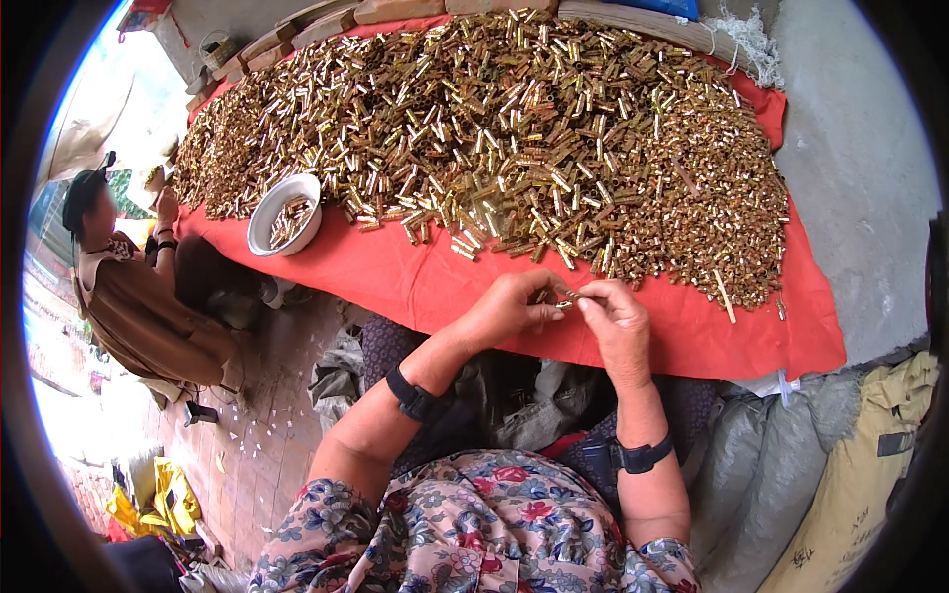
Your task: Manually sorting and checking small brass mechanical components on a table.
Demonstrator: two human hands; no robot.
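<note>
My left hand point(510, 310) and my right hand point(618, 324) meet above the near edge of a red cloth point(395, 282). The fingers of both are closed in a pinch. Between the fingertips shows a small gold-coloured metal sleeve point(563, 305); the fingers partly hide it, and I cannot tell whether it is one piece or two. Just beyond my hands spreads a large heap of gold-coloured metal sleeves point(465, 128). Shorter pieces point(702, 212) of the same colour lie massed at its right.
A white bowl point(260, 233) holding some sleeves stands at the left. A thin stick point(725, 296) lies by the short pieces. Bricks point(395, 10) edge the far side. At the left sits another person point(148, 306). Sacks point(850, 474) stand at my right.
</note>
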